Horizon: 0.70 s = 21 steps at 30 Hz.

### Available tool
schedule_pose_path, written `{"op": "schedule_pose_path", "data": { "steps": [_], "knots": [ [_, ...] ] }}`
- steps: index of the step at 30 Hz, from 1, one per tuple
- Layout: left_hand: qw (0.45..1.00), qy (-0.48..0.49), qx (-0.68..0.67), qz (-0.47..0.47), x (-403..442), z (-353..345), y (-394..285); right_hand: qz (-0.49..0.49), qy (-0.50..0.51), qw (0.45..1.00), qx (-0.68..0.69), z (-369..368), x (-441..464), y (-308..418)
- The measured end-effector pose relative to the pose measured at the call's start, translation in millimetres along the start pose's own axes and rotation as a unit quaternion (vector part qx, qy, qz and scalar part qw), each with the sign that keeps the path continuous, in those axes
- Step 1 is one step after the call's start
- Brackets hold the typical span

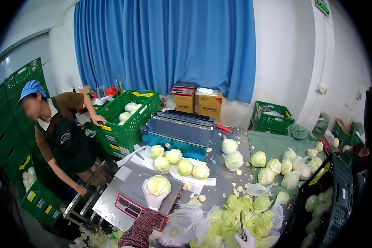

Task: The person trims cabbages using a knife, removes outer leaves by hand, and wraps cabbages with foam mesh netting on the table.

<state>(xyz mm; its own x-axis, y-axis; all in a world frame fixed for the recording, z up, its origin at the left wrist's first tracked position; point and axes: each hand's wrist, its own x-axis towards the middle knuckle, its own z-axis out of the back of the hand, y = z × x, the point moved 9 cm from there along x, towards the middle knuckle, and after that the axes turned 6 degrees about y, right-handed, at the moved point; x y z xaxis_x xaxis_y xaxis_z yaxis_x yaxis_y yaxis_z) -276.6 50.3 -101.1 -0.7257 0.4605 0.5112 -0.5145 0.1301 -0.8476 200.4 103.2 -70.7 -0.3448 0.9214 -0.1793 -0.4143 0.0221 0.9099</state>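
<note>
My left hand [153, 199], in a white glove, is closed round a trimmed cabbage [158, 185] at the weighing scale [138, 182]; whether the cabbage rests on the plate I cannot tell. At the bottom edge my gloved right hand [246, 240] grips a knife [242, 221] with a thin blade pointing up, over a heap of loose cabbage leaves [227, 219]. White mesh netting [186, 217] lies between the two hands. Behind the scale several trimmed cabbages [184, 167] sit in a group on white paper.
Two cabbages [234, 161] stand mid-table, and several more [291, 178] lie on a green cloth at right. A dark crate [330, 202] flanks the right side. Behind is a wrapping machine [177, 130]. At left a co-worker [66, 128] holds a green crate [128, 118].
</note>
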Motion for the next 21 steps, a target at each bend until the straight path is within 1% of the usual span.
{"op": "schedule_pose_path", "data": {
  "steps": [2,4,5,6,7,8,10,12,14,16,18,20,21],
  "knots": [
    [1.0,-0.005,-0.013,-0.001,1.7,-0.5,-0.2,0.021,-0.009,1.0,-0.008,-0.4,1.0,1.0],
    [0.994,0.039,0.101,-0.015,3.7,-7.4,-18.5,0.041,-0.022,0.998,-0.035,0.5,0.0,8.2],
    [0.991,0.051,0.125,-0.007,2.3,-8.7,-18.8,0.042,-0.016,0.998,-0.037,0.2,0.6,8.8],
    [0.991,0.047,0.128,-0.003,0.9,-6.1,-22.4,0.018,-0.003,0.999,-0.039,-1.0,1.7,5.0],
    [0.983,0.049,0.178,-0.015,0.6,-5.7,-30.7,-0.003,0.01,0.999,-0.04,-2.3,3.6,1.8],
    [0.972,0.051,0.228,-0.027,0.6,-5.3,-37.1,0.001,0.018,0.999,-0.043,-3.7,4.5,4.2],
    [0.969,0.049,0.241,-0.023,-1.3,-1.6,-40.4,-0.023,0.007,0.999,-0.023,-1.5,3.6,4.0],
    [0.971,0.053,0.232,-0.018,-4.4,-1.6,-42.1,-0.023,0.021,0.999,-0.032,-1.2,5.4,-2.6],
    [0.973,0.034,0.226,-0.021,-6.0,0.3,-42.5,-0.021,0.035,0.998,-0.04,-0.5,7.7,-9.9],
    [0.977,-0.006,0.211,-0.019,-7.4,5.6,-38.8,-0.01,0.039,0.994,-0.105,4.6,10.1,-10.5],
    [0.979,-0.021,0.204,0.0,-3.8,10.9,-27.9,0.001,0.05,0.995,-0.089,4.4,8.2,-3.8],
    [0.988,-0.063,0.092,0.107,1.1,16.4,8.4,-0.041,0.05,0.998,-0.016,7.8,7.1,-9.7],
    [0.977,-0.081,0.069,0.185,2.8,19.3,33.9,-0.04,0.05,0.998,-0.018,9.7,7.6,-12.5]
  ]
}}
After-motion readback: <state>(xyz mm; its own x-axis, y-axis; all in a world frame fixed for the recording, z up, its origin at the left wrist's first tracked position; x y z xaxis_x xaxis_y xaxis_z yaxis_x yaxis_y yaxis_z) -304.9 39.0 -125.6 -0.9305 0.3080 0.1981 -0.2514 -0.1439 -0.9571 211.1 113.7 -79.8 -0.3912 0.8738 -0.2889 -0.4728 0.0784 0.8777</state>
